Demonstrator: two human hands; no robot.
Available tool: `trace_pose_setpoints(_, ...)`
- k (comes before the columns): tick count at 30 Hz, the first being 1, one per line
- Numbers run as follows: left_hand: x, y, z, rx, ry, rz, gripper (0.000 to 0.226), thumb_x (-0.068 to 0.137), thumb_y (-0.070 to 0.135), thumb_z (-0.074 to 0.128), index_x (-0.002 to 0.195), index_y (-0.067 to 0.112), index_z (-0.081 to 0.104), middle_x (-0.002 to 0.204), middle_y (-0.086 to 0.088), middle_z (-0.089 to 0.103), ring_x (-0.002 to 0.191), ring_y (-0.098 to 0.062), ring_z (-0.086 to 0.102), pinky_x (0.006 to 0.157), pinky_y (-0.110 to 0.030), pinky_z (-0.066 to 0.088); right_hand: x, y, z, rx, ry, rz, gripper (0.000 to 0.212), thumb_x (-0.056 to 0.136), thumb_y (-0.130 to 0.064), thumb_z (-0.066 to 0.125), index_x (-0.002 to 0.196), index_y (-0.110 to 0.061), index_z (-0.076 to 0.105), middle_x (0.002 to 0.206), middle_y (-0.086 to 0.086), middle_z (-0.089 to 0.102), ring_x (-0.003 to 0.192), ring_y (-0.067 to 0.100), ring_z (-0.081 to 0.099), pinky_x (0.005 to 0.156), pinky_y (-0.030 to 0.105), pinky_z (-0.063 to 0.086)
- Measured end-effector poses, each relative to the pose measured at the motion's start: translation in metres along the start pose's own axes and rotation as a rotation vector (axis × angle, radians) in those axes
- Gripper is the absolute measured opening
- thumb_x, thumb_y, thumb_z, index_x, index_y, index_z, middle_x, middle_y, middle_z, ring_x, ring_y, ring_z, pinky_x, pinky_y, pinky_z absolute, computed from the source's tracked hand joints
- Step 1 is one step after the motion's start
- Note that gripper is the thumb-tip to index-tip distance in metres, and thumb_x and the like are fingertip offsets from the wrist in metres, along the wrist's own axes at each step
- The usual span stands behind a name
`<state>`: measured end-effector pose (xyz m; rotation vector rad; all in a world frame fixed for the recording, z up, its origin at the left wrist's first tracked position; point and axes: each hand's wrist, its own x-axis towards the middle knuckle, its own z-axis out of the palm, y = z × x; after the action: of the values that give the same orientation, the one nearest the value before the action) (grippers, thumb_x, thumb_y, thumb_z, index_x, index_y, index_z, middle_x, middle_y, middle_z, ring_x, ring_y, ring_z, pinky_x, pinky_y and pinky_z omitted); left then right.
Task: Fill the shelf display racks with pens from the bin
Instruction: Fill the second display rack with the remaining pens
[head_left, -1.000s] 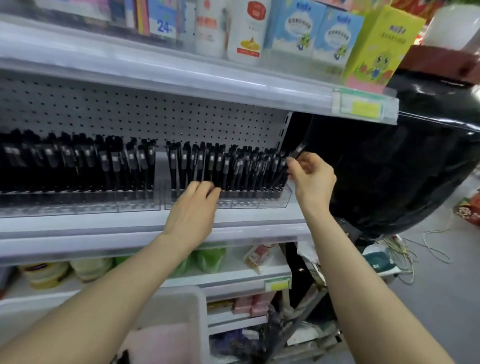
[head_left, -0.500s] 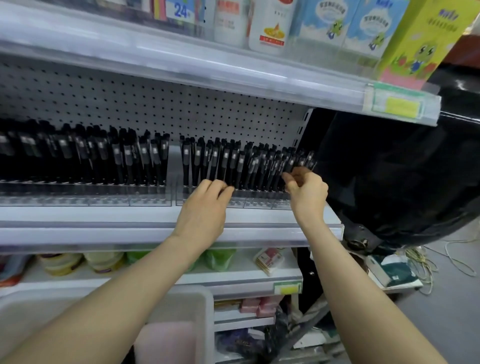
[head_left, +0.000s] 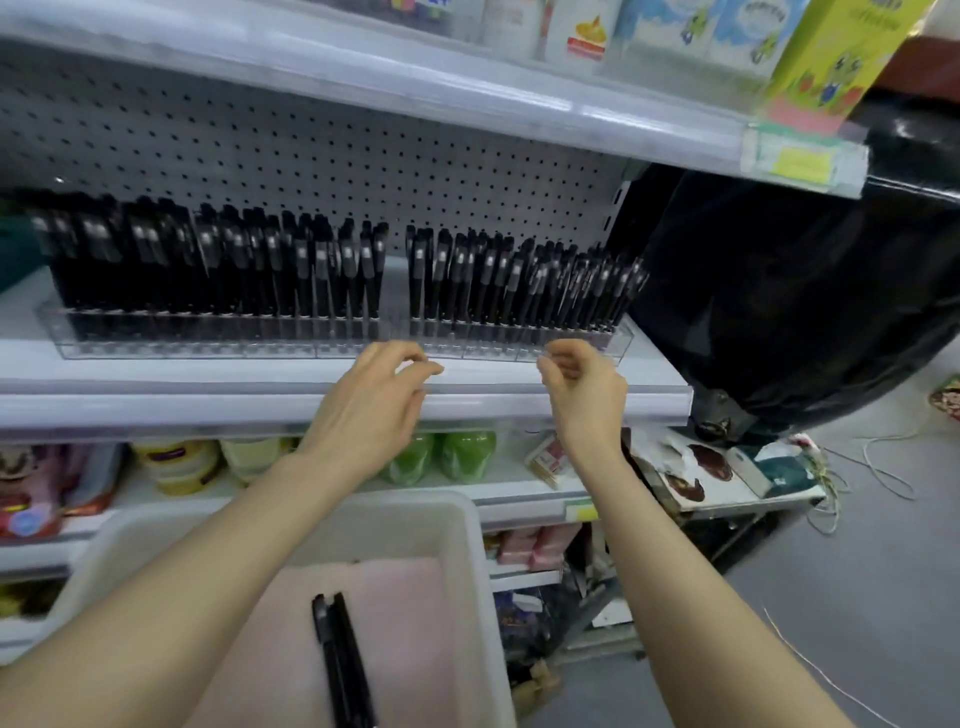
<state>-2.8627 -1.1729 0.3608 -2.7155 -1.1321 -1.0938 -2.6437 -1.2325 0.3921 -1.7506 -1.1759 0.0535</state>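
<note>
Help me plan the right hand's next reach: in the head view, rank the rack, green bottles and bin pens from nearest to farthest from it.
1. Rack: just above the right hand.
2. Green bottles: lower shelf, down-left.
3. Bin pens: far below, left.

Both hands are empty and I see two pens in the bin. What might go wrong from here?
1. The racked pens on the right lean sideways and look tightly packed, so pushing another in may knock neighbours over.
2. The left hand and right hand hover close to the right rack; a bump might slide it toward the shelf edge.
</note>
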Motion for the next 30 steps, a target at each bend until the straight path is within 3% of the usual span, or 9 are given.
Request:
trace_pose_setpoints(4,-0.058,-0.026,-0.009,0.02,-0.003,-0.032,0.031,0.085,0.006,0.066,0.115,0.011,0.068,0.113,-0.005,0.059,0.102,-0.028,0.053,0.082,-0.042,0.051,-0.06,-0.019,0.03,0.033,-0.095,-0.019,0.011,0.091,-0.017,0.066,0.101,-0.015,0.07,0.084,-0.007,0.068,0.083,0.008,0.064,0.078,0.018,0.048)
trace_pose_setpoints(9,-0.128,-0.05,-0.013,0.08,-0.053,-0.097,0.034,0.083,0.008,0.068,0.117,0.013,0.068,0.113,-0.008,0.061,0.099,-0.031,0.056,0.083,-0.04,0.049,-0.129,-0.035,0.06,0.005,-0.258,0.001,0.009,0.088,-0.015,0.067,0.096,-0.014,0.072,0.084,-0.002,0.072,0.078,0.011,0.065,0.073,0.017,0.044)
trace_pose_setpoints(14,-0.165,-0.058,-0.007,0.138,-0.139,-0.117,0.05,0.082,0.022,0.054,0.131,0.012,0.058,0.118,-0.011,0.059,0.106,-0.035,0.053,0.099,-0.047,0.04,-0.179,-0.027,0.081,-0.161,-0.621,0.202,0.005,0.081,-0.019,0.072,0.077,-0.017,0.069,0.068,-0.005,0.063,0.07,0.015,0.061,0.068,0.026,0.046)
trace_pose_setpoints(18,-0.168,-0.054,-0.005,0.139,-0.097,-0.102,0.054,0.079,0.019,0.054,0.132,0.01,0.055,0.116,-0.013,0.058,0.107,-0.034,0.05,0.106,-0.049,0.032,-0.204,-0.016,0.091,-0.376,-0.852,0.261,0.023,0.07,-0.034,0.083,0.073,-0.022,0.064,0.082,-0.002,0.069,0.075,0.012,0.059,0.068,0.023,0.044)
trace_pose_setpoints(25,-0.168,-0.053,0.001,0.149,-0.082,-0.132,0.058,0.076,0.011,0.067,0.132,0.012,0.055,0.117,-0.013,0.057,0.109,-0.034,0.047,0.109,-0.05,0.029,-0.209,-0.011,0.092,-0.402,-0.86,0.259,0.023,0.067,-0.03,0.085,0.077,-0.018,0.069,0.086,0.0,0.07,0.077,0.012,0.057,0.066,0.02,0.038)
trace_pose_setpoints(30,-0.168,-0.049,0.001,0.146,-0.038,-0.147,0.058,0.074,0.008,0.07,0.13,0.013,0.058,0.115,-0.013,0.058,0.109,-0.031,0.044,0.109,-0.048,0.029,-0.209,-0.012,0.095,-0.45,-0.915,0.237,0.018,0.073,-0.026,0.08,0.085,-0.014,0.073,0.091,0.004,0.072,0.085,0.019,0.065,0.073,0.025,0.05)
